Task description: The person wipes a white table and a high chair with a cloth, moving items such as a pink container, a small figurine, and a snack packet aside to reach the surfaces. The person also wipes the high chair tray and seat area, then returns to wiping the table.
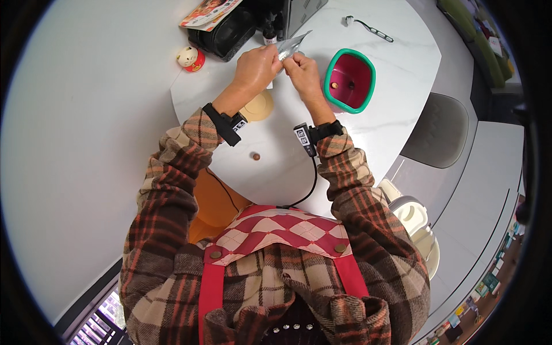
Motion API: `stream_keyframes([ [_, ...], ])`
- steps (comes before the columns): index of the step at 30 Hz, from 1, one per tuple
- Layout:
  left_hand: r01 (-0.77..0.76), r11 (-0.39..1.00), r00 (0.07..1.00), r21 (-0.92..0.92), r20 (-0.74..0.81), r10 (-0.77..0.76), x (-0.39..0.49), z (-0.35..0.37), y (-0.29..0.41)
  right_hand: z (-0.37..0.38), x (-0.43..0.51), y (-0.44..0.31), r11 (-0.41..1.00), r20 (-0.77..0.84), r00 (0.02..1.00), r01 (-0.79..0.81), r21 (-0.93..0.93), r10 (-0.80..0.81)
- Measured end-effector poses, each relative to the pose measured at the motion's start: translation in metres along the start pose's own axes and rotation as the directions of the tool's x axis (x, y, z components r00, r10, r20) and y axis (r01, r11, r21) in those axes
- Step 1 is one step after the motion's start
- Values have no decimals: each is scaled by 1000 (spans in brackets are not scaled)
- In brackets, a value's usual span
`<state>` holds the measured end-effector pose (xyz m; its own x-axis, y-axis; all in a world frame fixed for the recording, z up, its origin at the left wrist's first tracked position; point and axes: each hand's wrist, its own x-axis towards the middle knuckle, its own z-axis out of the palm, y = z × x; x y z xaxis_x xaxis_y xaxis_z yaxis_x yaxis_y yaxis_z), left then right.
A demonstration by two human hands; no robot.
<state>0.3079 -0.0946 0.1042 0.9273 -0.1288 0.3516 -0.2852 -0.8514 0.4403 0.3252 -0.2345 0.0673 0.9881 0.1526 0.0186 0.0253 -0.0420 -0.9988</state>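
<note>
Both my hands pinch a silvery foil pouch [293,44] above the far part of the white marbled table [284,177]. My left hand [258,67] grips one side of it, and my right hand [302,73] grips the other, knuckles close together. Part of the pouch is hidden behind my fingers. Beside my right hand stands a dark pink bin with a green rim [373,82]; two small things lie inside. Under my left wrist is a round beige lid or dish [259,107], partly covered. A small brown ball [256,156] rests nearer to me.
A white-and-red cat figurine [189,58] sits at the left edge by a black case [222,34] with a printed sheet on it. A small dark bottle [269,35] stands behind my hands. At the far right lies a black-handled brush [374,31]. A grey chair [437,129] is beyond the table.
</note>
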Motion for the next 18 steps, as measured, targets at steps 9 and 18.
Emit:
stream_keyframes([
  [9, 34, 992, 999, 118, -42, -29, 4, 18, 16, 4, -4, 2, 985, -171, 977, -109, 131, 131],
  [18, 114, 991, 984, -69, 148, -103, 2, 11, -14, -8, 0, 13, 987, 27, 992, -124, -103, 127],
])
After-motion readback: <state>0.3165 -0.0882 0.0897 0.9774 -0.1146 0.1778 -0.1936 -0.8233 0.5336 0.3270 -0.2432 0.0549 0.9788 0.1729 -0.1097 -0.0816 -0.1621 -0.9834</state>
